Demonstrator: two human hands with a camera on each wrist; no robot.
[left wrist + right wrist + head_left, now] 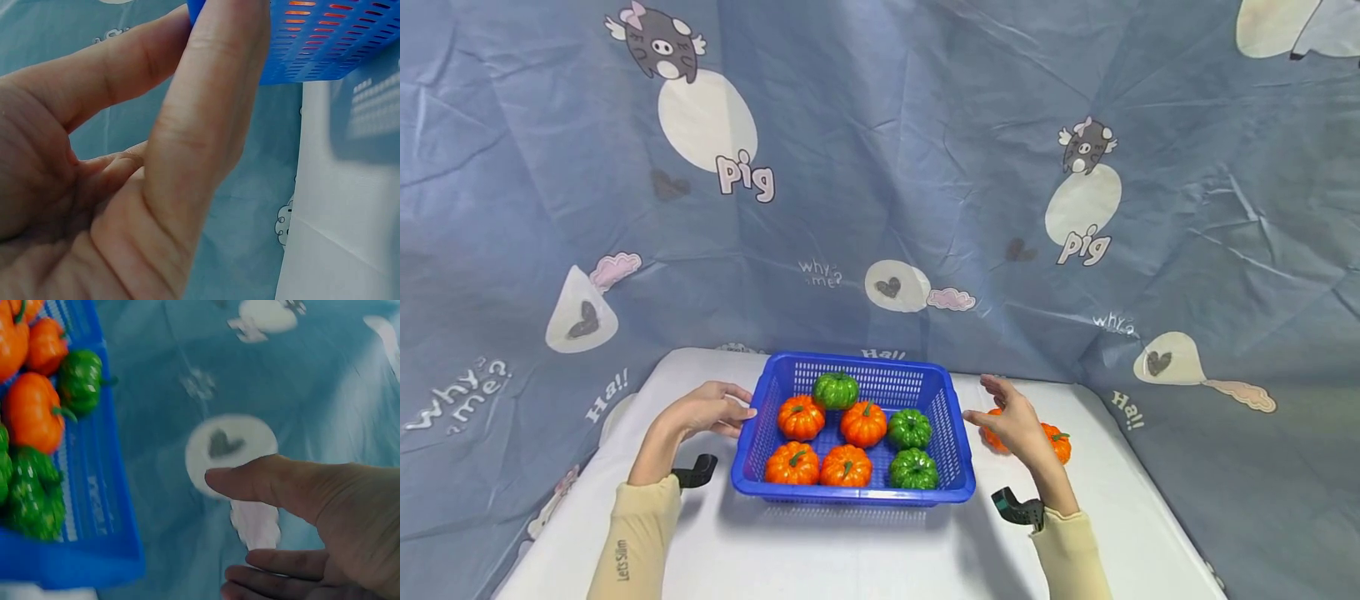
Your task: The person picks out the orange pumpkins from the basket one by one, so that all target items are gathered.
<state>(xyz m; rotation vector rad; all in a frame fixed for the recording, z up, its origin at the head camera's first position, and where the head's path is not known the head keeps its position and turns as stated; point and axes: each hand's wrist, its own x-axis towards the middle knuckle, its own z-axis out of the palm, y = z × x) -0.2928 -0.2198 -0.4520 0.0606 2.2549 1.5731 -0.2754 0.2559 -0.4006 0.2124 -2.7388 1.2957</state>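
Observation:
A blue perforated plastic basket [853, 495] holds several orange mini pumpkins [863, 425] and three green ones [835, 390]. My left hand [707, 408] grips its left rim, thumb and fingers at the edge; in the left wrist view the thumb [206, 106] crosses in front of the blue wall [300, 59]. My right hand [1011, 421] is beside the basket's right side, thumb extended toward the rim and fingers spread from it. In the right wrist view a gap shows between this thumb [244, 481] and the basket, and nothing is held.
Two orange pumpkins [1057, 443] lie on the white table [820, 558] by the right hand, one partly hidden behind it. The basket casts a shadow with light spots on the tabletop. Blue printed cloth [850, 208] hangs behind and at both sides.

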